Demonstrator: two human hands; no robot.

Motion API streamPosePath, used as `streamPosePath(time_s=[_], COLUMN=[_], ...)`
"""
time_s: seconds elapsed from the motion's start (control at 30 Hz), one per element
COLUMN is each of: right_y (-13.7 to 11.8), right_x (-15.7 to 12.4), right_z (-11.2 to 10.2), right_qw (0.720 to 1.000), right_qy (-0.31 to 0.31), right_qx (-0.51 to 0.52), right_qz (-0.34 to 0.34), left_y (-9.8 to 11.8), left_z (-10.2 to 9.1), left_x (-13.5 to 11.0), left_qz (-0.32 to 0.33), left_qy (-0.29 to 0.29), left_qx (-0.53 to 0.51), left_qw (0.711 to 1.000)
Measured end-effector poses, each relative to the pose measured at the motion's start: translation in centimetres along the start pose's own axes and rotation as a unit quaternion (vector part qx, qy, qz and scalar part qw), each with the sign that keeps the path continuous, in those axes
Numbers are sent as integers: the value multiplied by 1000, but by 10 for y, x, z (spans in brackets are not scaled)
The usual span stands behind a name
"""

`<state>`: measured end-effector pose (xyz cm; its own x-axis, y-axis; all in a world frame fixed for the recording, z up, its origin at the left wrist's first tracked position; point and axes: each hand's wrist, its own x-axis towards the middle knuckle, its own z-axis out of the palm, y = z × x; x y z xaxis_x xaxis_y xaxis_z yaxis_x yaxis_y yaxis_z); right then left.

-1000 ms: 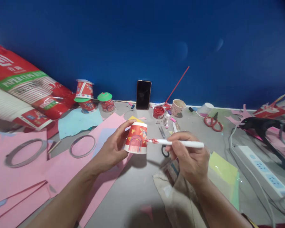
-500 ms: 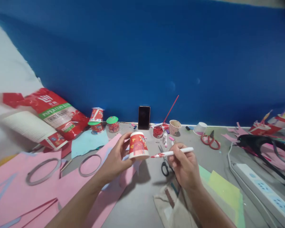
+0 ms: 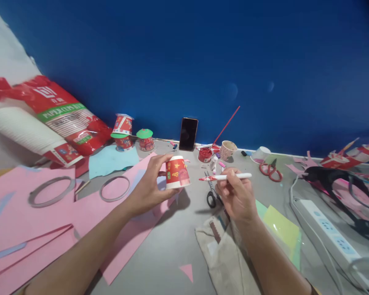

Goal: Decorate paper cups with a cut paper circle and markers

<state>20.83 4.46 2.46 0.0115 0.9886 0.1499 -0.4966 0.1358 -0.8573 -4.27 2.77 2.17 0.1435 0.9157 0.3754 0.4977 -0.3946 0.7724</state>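
Note:
A red patterned paper cup (image 3: 176,173), upside down with its wide rim low, is held above the table by my left hand (image 3: 155,182), thumb near the rim and fingers behind it. Between the fingertips of my right hand (image 3: 237,192) is a white paintbrush (image 3: 233,177) whose tip is smeared red. The tip points left at the cup, with a small gap between them. Behind, a small pot of red paint (image 3: 205,155) has a thin red stick (image 3: 226,128) leaning out of it. Black-handled scissors (image 3: 211,199) lie beyond my right hand, partly hidden by it.
Pink paper sheets (image 3: 92,213) with grey tape rings (image 3: 114,188) cover the left side. At the back stand a phone (image 3: 188,134) and decorated cups (image 3: 145,141). A beige cloth (image 3: 224,258), yellow paper (image 3: 281,225), red scissors (image 3: 270,170) and a power strip (image 3: 329,229) lie right.
The view has tilted down, so things appear higher. The cup has turned in my left hand, showing more of its star side. The brush tip has moved slightly away from the cup.

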Motion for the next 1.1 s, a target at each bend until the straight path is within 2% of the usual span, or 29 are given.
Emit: streamPosePath(time_s=[0.1, 0.27, 0.53, 0.7, 0.8, 0.9, 1.0, 1.1], right_y=[2, 5, 7, 7, 10, 14, 17, 20], right_x=[1, 4, -4, 1, 1, -5, -10, -10], right_z=[-2, -4, 0, -1, -8, -12, -11, -9], right_qw=[1000, 1000, 999, 1000, 996, 975, 922, 880], right_qy=[-5, 8, -24, -6, 5, -26, -106, -168], right_qx=[-2, 9, -18, -27, -80, -201, -341, -405], right_qz=[-6, 21, 32, -6, -42, -90, -152, -183], left_y=[-8, -16, -11, -7, -8, -11, -12, -9], left_z=[3, 8, 10, 9, 10, 12, 14, 16], left_x=[-3, -7, -9, -9, -10, -11, -11, -11], left_qz=[20, -1, -26, -44, -62, -81, -87, -89], left_qy=[-8, -6, 8, 7, -1, -7, -19, -45], left_qx=[1, -52, -138, -151, -187, -246, -305, -346], left_qw=[1000, 999, 990, 987, 980, 966, 948, 933])
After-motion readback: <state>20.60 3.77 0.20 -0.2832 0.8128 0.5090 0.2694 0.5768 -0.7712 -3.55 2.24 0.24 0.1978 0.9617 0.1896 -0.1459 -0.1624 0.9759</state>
